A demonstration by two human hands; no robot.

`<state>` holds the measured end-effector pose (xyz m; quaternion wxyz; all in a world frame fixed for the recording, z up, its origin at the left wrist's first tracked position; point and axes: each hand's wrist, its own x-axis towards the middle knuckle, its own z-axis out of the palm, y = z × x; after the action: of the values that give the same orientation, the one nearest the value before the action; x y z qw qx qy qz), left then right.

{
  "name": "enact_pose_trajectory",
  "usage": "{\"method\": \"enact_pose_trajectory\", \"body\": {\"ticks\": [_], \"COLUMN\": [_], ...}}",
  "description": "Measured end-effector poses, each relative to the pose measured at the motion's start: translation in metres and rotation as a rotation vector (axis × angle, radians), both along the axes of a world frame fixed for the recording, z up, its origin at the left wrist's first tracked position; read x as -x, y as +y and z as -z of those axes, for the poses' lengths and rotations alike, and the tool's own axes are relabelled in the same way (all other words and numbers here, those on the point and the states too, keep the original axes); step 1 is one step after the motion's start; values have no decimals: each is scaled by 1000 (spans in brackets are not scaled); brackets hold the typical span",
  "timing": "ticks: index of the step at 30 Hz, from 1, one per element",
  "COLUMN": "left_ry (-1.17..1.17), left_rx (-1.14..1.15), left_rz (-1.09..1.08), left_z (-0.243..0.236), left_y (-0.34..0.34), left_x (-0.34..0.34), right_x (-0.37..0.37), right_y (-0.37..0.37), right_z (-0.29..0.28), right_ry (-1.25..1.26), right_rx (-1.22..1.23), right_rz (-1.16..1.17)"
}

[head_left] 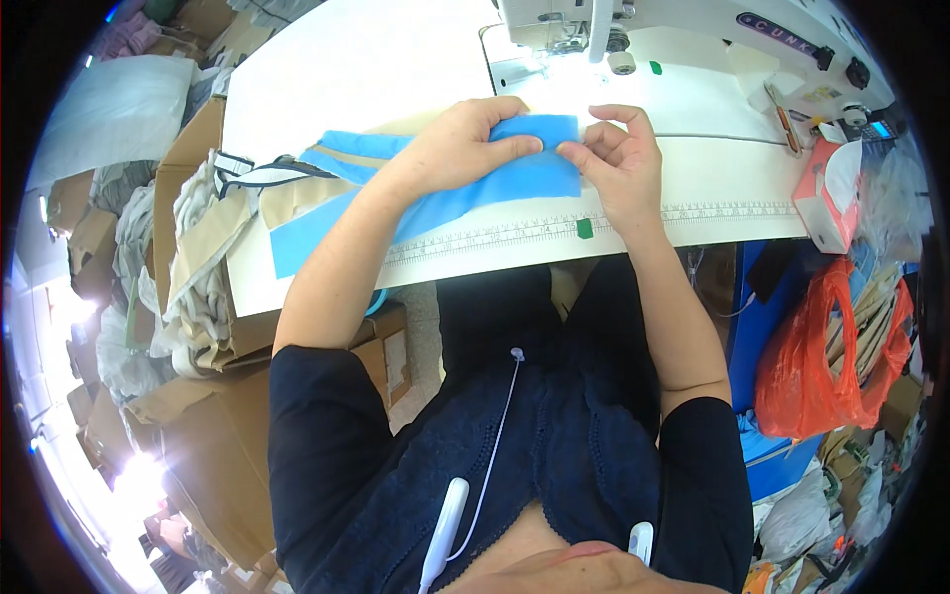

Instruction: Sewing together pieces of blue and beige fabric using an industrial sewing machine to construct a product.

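Note:
Long strips of blue fabric [465, 201] lie across the white sewing table in front of me, layered with beige material [287, 201] at their left. My left hand [450, 148] grips the blue fabric near its right end, thumb pressed on top and the other fingers partly hidden behind it. At the right edge of the same fabric, my right hand [621, 163] pinches with thumb and finger, its other fingers curled above. The needle area of a white sewing machine [683, 25] sits just beyond both hands, brightly lit.
A printed ruler strip [475, 235] runs along the table's front edge, with a green tape mark [585, 229]. Right: a red-and-white tissue box [829, 193] and a hanging red plastic bag [811, 366]. Left: a cardboard box [188, 148] with cloth pieces, and a black-and-white strap [277, 175].

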<state>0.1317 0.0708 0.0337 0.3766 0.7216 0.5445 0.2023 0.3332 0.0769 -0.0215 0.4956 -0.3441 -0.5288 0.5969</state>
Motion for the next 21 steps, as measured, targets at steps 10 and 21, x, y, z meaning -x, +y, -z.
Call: {"method": "enact_pose_trajectory", "body": {"ticks": [10, 21], "left_ry": [-40, -6], "left_rx": [-1, -38], "left_rz": [-11, 5], "left_z": [2, 5], "left_y": [-3, -1], "left_x": [-2, 1], "right_x": [0, -1], "right_y": [-2, -1], "right_z": [-2, -3], "right_ry": [-45, -53], "right_rx": [22, 62], "right_rz": [27, 16]}}
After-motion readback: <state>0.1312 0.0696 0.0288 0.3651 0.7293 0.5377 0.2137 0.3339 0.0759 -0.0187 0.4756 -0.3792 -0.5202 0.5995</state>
